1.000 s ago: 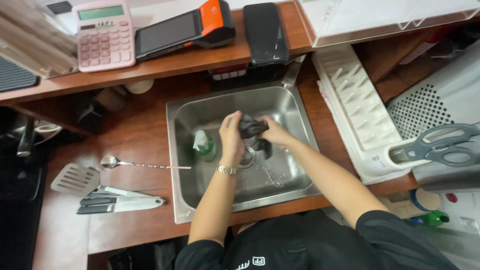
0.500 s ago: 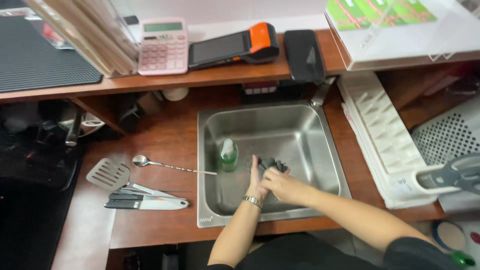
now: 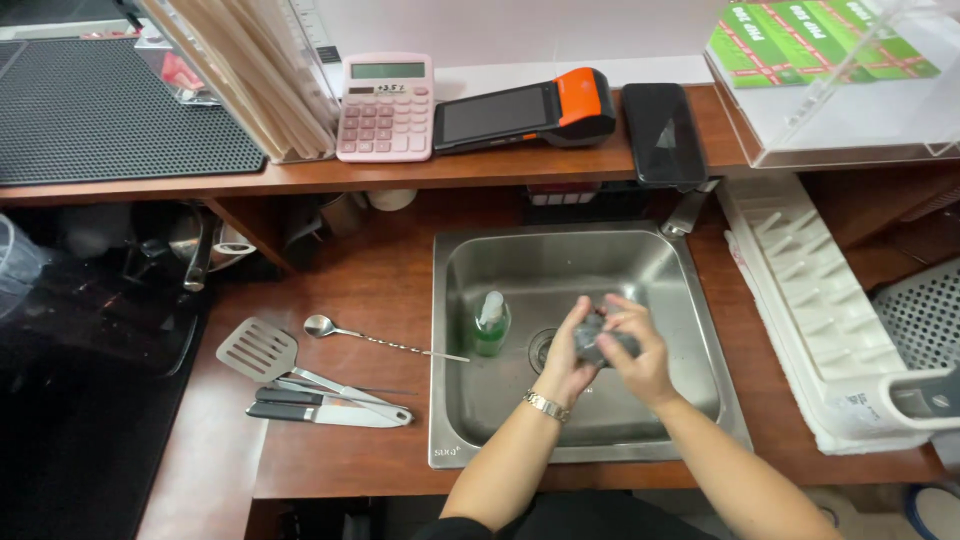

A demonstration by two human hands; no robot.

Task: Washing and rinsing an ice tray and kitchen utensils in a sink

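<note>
**Two hands working a dark object over the steel sink**

The person's left hand [image 3: 568, 352] and right hand [image 3: 637, 358] are meeting above the square stainless-steel sink [image 3: 455, 300], both curling around a small dark grey object [image 3: 600, 342] held between them. The left-hand fingers are wrapping over its near side and the right-hand fingers are closing over its top and far side, so the object is being pinched from both sides; most of it is covered, and what kind of thing it is cannot be told. A silver wristwatch [image 3: 547, 405] is sitting on the left wrist. The hands are hovering just beside the round drain [image 3: 541, 348] in the basin floor.

A clear green soap dispenser bottle with a white pump [image 3: 491, 324] is standing upright in the basin, left of the hands and apart from them. A long-handled metal bar spoon [image 3: 380, 340] is lying on the brown wooden counter [image 3: 350, 270], its thin handle tip reaching over the sink's left rim. Near it, a slotted metal spatula [image 3: 258, 348] and a black-handled knife [image 3: 320, 412] are lying together. To the right of the sink, a white plastic dish rack [image 3: 810, 310] is resting on the counter. On the shelf above, a pink calculator [image 3: 386, 106], a black-and-orange handheld payment terminal [image 3: 525, 108] and a black smartphone [image 3: 662, 132] are sitting side by side.
</note>
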